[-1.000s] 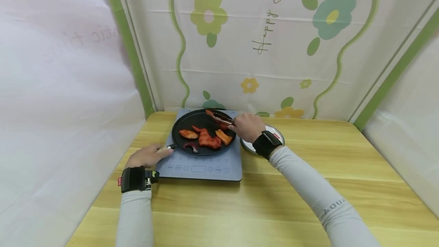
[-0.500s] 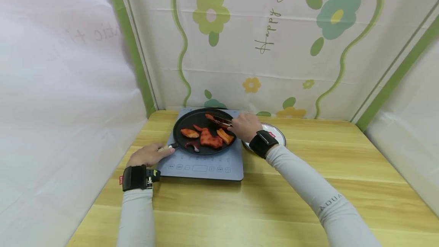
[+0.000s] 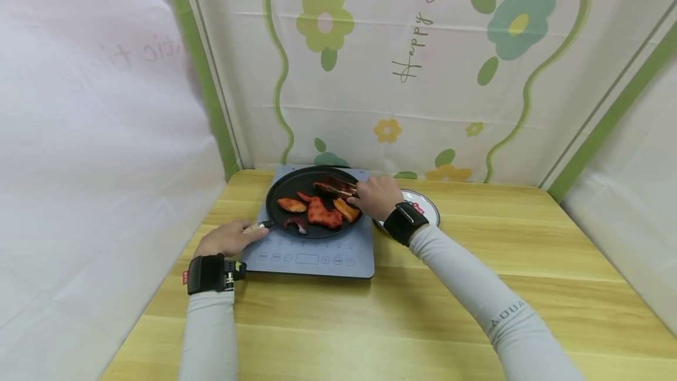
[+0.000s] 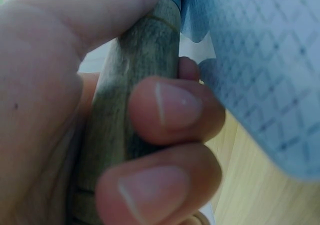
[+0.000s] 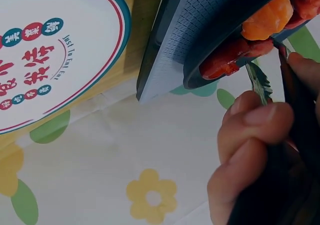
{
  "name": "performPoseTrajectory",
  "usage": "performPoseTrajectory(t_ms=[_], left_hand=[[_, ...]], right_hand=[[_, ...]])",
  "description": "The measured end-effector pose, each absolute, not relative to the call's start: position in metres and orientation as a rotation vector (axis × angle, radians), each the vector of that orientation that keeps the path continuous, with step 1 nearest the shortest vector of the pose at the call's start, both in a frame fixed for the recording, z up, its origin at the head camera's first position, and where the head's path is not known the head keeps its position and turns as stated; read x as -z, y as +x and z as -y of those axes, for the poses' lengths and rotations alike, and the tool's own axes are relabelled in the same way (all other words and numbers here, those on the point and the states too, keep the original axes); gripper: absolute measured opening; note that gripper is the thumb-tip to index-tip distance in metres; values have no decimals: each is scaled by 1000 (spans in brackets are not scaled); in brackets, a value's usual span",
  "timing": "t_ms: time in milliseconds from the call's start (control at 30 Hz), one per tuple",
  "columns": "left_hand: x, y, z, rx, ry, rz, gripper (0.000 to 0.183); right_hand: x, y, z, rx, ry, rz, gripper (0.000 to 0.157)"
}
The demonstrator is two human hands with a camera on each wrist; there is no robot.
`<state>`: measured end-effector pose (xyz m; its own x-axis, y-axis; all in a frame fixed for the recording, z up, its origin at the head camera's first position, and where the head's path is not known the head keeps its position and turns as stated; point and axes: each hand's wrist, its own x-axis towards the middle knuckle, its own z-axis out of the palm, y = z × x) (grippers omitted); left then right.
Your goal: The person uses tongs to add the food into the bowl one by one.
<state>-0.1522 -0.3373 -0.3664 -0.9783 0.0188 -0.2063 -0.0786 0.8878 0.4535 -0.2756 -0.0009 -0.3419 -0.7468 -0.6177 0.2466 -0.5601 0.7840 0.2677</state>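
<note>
My left hand (image 3: 227, 239) grips the wooden handle (image 4: 145, 50) of a black round pan (image 3: 293, 184), fingers curled round it in the left wrist view. With my right hand (image 3: 378, 196) I hold tongs (image 3: 346, 191), whose tips are at a dark red meat-like piece (image 3: 324, 187) in the far right of the pan. Whether the tongs pinch it firmly I cannot tell. Also lying in the pan are a red chicken wing (image 3: 324, 215), an oval orange-red piece (image 3: 291, 205), a yellow-orange piece (image 3: 346, 210) and a purple tentacle-like piece (image 3: 295, 226).
Under the pan is a flat grey induction cooker (image 3: 309, 258) on the wooden table (image 3: 307, 322). A white plate (image 5: 75, 60) with printed writing stands right of it, partly behind my right hand. Flowered fabric (image 3: 365, 87) encloses the back and sides.
The tongs and the dark red piece have shifted slightly down and turned in the pan. My right hand has moved a little left. My left hand keeps its grip on the handle.
</note>
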Motion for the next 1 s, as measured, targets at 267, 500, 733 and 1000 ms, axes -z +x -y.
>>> performPoseTrajectory(t_ms=[267,500,733,1000], left_hand=[[366,-152,336,-706,-29,-2848,62],[366,-154,336,-709,-32,-2848,62],[367,-155,338,-690,-40,-2856,60],[367,-154,339,-693,-35,-2847,59]], right_hand=[[342,-269,-14,126,880,2605,48],[343,-262,-35,69,832,2532,50],[338,-253,-53,-30,785,2534,51],[337,-244,-71,-87,731,2555,64]])
